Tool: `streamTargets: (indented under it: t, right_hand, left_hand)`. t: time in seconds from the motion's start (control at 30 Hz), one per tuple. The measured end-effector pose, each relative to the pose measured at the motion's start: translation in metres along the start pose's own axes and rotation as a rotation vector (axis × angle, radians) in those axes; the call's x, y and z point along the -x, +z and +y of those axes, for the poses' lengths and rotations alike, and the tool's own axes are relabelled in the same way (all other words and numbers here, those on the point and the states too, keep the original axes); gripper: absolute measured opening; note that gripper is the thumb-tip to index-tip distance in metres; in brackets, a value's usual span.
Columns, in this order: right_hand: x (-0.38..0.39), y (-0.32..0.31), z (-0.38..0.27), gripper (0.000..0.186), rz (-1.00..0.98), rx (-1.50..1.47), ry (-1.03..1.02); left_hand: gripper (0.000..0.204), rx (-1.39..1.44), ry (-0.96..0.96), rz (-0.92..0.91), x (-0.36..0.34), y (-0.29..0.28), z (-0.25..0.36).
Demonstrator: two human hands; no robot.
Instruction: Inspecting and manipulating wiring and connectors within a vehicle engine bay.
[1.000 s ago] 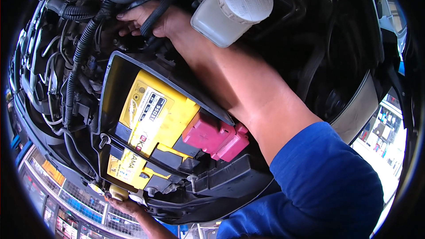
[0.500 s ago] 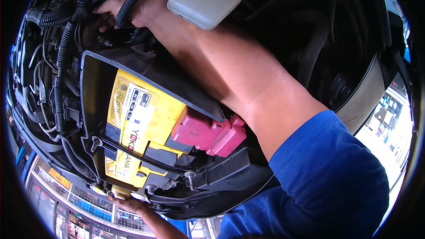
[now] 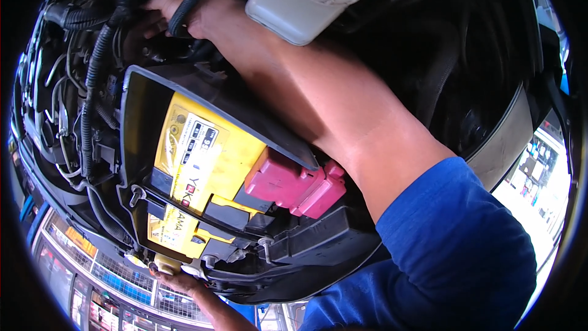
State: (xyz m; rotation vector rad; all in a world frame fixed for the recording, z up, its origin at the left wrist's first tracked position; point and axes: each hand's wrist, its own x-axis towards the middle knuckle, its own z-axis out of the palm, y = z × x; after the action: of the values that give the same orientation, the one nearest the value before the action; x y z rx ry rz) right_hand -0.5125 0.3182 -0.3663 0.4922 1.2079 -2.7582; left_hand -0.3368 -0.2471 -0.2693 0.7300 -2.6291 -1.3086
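Behind a ribbed black hose (image 3: 187,7) in the engine bay, my right hand (image 3: 174,7) reaches down with its fingers curled. The fingertips are lost in shadow, so what they grip is hidden. My right forearm passes under a white reservoir (image 3: 306,0) and over the black battery cover wall (image 3: 220,107). Beneath the arm sits a yellow-topped car battery (image 3: 208,156) with a red terminal cover (image 3: 294,187) and a black hold-down bar (image 3: 190,214). At the bay's front edge my left hand (image 3: 179,282) is against a yellowish round piece (image 3: 166,263); its fingers are mostly hidden.
Corrugated tubing (image 3: 95,79) and thin cables crowd the left side. Upright bolts (image 3: 264,248) stick up beside the battery. A black plastic duct (image 3: 312,236) runs along the front. Beyond the car, wire-mesh shelving (image 3: 122,279) holds blue and orange items.
The view has shifted a little, so the battery, hoses and reservoir appear slightly farther right. My right hand stays among the hoses and my left at the front edge.
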Motion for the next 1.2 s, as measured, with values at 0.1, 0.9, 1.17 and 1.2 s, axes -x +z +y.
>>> streamTargets:
  t: [0.1, 0.9, 1.17, 1.2]
  right_hand:
    - [-0.001, 0.003, -0.001, 0.019, 0.012, 0.000, 0.008]
    - [0.019, 0.021, -0.014, 0.016, 0.304, -0.038, 0.044]
    - [0.003, 0.013, -0.012, 0.016, 0.263, -0.066, 0.021]
    - [0.002, 0.012, -0.012, 0.016, 0.258, -0.065, 0.018]
  left_hand:
    - [0.062, 0.048, -0.007, 0.080, 0.002, 0.002, 0.000]
    - [0.057, -0.446, 0.204, 0.148, 0.002, -0.012, -0.011]
    - [0.054, -0.256, 0.152, 0.088, -0.001, -0.011, -0.014]
    - [0.055, -0.241, 0.150, 0.091, -0.002, -0.010, -0.015]
